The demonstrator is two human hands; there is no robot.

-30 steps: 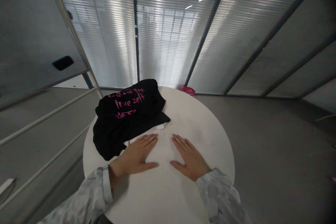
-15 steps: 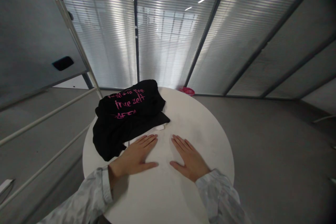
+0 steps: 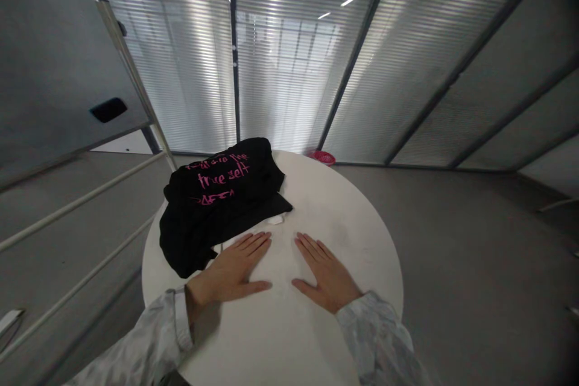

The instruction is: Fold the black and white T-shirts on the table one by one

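Black garment point(image 3: 244, 211) on table point(image 3: 353, 241), pink basket point(image 3: 324, 158) beyond.

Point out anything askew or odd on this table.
Mildly askew: the pink-lettered black garment lies crumpled, not flat, toward the left of the round white table, with a small white piece at its near edge. No spill or damage shows.

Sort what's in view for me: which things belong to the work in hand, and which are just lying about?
Likely part of the work:
left hand, spread flat
right hand, spread flat
round white table under both
black garment, nearest the left hand

Apparently just about:
pink object beyond the table
grey panel at left
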